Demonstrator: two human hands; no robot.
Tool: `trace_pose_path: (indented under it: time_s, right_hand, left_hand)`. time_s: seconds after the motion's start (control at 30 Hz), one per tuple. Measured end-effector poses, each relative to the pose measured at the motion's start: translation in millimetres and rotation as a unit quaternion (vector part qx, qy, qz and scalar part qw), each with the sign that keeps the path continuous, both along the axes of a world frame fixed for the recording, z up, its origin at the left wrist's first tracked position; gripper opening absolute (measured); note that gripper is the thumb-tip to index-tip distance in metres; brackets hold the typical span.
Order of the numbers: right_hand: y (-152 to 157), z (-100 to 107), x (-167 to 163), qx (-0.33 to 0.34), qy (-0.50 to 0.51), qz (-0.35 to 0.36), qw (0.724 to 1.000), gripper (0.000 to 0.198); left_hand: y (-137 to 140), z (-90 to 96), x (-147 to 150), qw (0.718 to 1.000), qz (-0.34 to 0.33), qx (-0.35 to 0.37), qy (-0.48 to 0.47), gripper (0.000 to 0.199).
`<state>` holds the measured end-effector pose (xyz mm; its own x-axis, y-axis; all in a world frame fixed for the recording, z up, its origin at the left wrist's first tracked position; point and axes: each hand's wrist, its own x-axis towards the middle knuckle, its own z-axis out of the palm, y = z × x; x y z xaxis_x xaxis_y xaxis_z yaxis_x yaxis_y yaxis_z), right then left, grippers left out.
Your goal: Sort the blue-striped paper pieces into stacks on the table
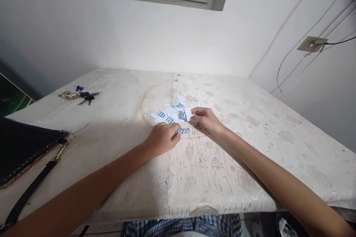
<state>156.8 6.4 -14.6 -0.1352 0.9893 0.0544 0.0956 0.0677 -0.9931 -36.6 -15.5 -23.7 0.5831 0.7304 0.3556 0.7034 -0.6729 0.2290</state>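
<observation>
A loose pile of small white paper pieces (161,118), several with blue printed or drawn boxes, lies at the middle of the table. My left hand (164,137) is at the near side of the pile, its thumb and fingers closed on a paper strip with blue boxes (183,131). Just right of the pile, my right hand (206,120) pinches a small blank-faced white paper piece (188,113) between thumb and fingers, held up on edge. Another blue-marked piece (198,126) shows partly under my right hand.
Keys (87,97) with a keychain lie at the table's left, near a small blue object (79,88). A black bag (25,148) with a strap rests at the left edge. Tiny scraps (178,75) lie toward the wall. A wall socket (312,44) with cables is at right.
</observation>
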Motion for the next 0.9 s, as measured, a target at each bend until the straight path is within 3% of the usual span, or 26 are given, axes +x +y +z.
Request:
trace_pose_path:
  time_s: [0.13,0.33,0.5,0.63,0.77,0.9]
  right_hand:
    - [-6,8,5,-0.071,0.052,0.013,0.996,0.009]
    - [-15,14,0,-0.069,0.048,0.044,0.995,0.010]
    - [-22,2,-8,0.005,-0.002,0.082,0.997,0.013]
    - [-23,-4,-11,0.124,-0.123,0.088,0.981,0.019]
    - [-25,-5,-15,0.235,-0.213,0.068,0.946,0.024]
    - [-26,-6,-17,0.259,-0.218,0.045,0.940,0.024]
  left_hand:
    - [3,7.2,-1,0.992,0.105,-0.069,-0.018,0.017]
    - [7,10.6,-2,0.984,0.121,-0.132,-0.018,0.017]
    - [7,12.6,-6,0.981,0.086,-0.174,-0.021,0.017]
    - [7,16.0,-10,0.978,0.035,-0.204,-0.022,0.021]
    - [7,14.1,-12,0.987,0.021,-0.160,-0.017,0.021]
    - [8,8.8,-8,0.992,0.036,-0.121,-0.011,0.026]
